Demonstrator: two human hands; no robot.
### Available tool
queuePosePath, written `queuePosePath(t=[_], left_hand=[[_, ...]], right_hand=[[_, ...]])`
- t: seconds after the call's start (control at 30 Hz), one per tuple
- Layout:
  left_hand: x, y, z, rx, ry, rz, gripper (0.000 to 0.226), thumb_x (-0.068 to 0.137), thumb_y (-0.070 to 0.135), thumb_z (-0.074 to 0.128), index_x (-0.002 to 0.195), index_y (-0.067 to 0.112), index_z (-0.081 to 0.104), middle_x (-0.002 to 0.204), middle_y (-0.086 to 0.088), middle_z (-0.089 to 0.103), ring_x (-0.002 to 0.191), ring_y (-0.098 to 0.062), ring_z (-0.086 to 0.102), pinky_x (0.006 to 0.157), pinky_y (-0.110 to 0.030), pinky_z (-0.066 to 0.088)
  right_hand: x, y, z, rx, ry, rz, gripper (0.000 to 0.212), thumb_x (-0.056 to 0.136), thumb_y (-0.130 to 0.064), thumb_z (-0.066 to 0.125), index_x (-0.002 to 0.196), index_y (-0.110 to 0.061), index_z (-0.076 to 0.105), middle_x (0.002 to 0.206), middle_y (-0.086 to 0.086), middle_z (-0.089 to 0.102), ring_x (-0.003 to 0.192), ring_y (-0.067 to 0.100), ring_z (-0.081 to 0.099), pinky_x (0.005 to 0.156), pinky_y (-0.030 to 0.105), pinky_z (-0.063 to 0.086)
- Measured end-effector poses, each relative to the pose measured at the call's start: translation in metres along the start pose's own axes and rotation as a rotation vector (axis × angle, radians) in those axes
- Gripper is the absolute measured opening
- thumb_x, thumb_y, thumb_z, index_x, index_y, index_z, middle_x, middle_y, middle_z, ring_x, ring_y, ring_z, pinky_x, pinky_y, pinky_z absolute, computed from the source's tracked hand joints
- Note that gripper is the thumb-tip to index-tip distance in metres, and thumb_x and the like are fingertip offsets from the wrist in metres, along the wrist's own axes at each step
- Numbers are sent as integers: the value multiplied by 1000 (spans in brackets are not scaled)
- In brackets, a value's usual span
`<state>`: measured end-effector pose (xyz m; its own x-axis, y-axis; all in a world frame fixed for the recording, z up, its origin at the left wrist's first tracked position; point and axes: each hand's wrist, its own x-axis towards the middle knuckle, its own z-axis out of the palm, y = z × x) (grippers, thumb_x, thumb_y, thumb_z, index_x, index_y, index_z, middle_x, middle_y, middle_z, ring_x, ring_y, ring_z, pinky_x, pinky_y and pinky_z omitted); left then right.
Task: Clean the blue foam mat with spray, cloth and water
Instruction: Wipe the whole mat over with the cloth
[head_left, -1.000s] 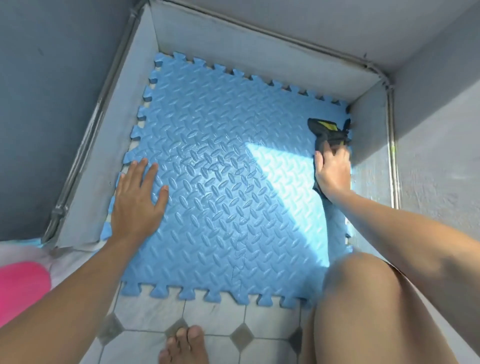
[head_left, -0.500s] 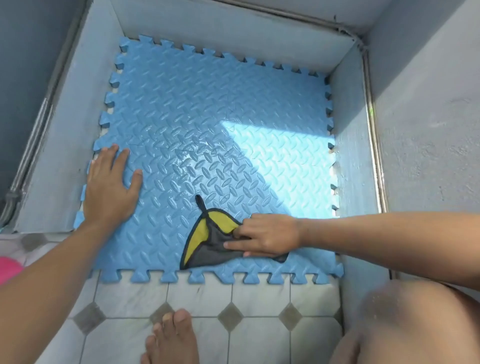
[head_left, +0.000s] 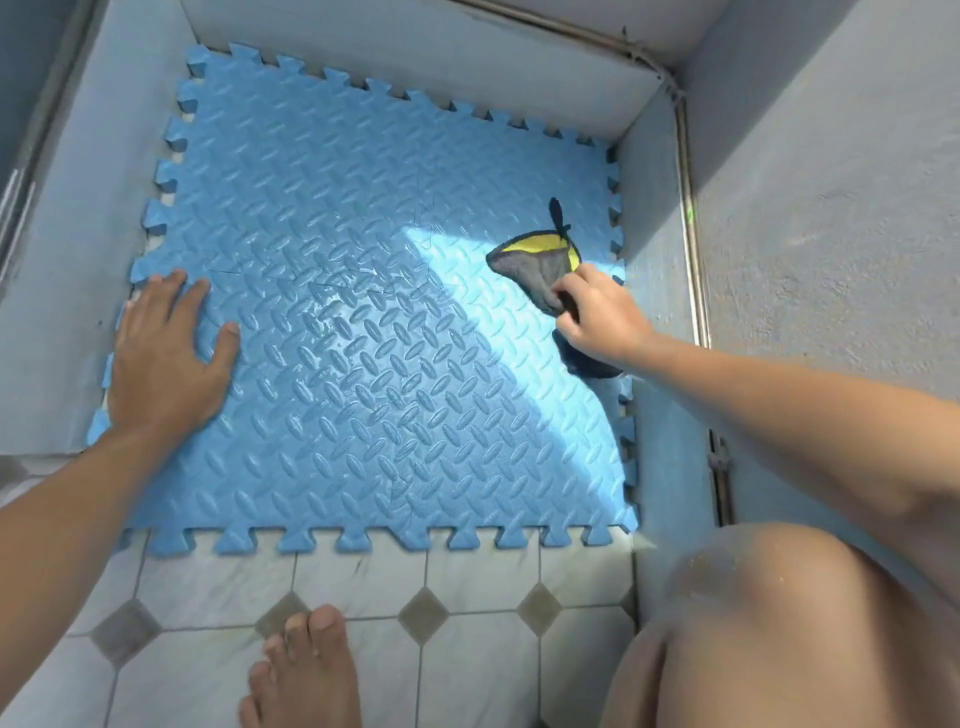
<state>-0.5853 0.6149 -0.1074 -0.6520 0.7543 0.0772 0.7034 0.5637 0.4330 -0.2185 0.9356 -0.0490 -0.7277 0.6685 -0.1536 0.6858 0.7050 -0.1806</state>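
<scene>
Head view, mat: the blue foam mat (head_left: 363, 322) is laid flat in a grey walled corner, filling the frame's centre.
Cloth: a grey-yellow cloth (head_left: 540, 265) is pressed onto the mat's right edge.
Right hand (head_left: 597, 317): grip clenched on the cloth.
Left hand (head_left: 166, 353): grip released, palm spread flat at the mat's left edge.
Floor: tiled floor (head_left: 467, 582) is seen at the bottom, with a bare foot (head_left: 306, 670).

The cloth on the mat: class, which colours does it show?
Grey with a yellow inner face and dark edging, seen in the head view: cloth.
</scene>
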Motion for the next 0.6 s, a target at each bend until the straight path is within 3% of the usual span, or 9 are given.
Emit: queuePosePath(t=[0.07,0.17,0.23,0.3,0.4,0.5,0.6], left_hand=[[1,0,0,1,3,-11,61,99,45,47,150,12,48,162,-11,39,152,-32,29,127,-35,7],[2,0,1,3,-9,-23,63,98,47,45,149,12,48,162,-11,39,152,-32,30,123,-19,-5],[1,0,0,-6,-14,-26,63,97,47,45,149,12,48,162,-12,39,153,-32,29,122,-17,-6],[1,0,-1,-8,-18,-27,64,98,48,44,150,12,47,163,-11,38,153,-31,28,121,-16,-6],[2,1,-1,-9,-23,-28,64,98,49,44,151,12,47,163,-11,37,154,-31,27,122,-17,-6],[1,2,-1,0,-28,-27,64,98,48,44,150,12,46,163,-11,37,154,-31,27,124,-25,-1],[1,4,-2,18,-17,-28,64,98,47,43,151,11,46,164,-10,36,154,-29,27,121,-15,-8]], right_hand=[[-34,-26,0,-65,-149,-298,23,85,-26,57,103,-13,51,103,5,48,89,25,52,73,36,49],[-77,-66,12,-88,-363,-737,25,83,-33,56,99,-16,45,99,6,48,82,23,50,56,33,50],[-94,-76,27,-51,-460,-1008,27,83,-27,59,101,-10,48,100,12,50,84,29,51,55,36,49],[-93,-72,33,-50,-516,-1135,29,81,-21,67,100,-7,50,101,14,51,86,30,50,55,38,48],[-66,-48,18,-94,-417,-953,30,85,-24,64,108,-12,49,109,12,53,95,28,53,61,37,52],[-24,-5,5,-64,-127,-425,35,91,-21,63,124,-16,55,123,8,50,114,27,49,84,42,54],[19,27,1,32,92,103,35,94,-16,56,130,-14,57,125,12,48,121,33,46,101,46,45]])
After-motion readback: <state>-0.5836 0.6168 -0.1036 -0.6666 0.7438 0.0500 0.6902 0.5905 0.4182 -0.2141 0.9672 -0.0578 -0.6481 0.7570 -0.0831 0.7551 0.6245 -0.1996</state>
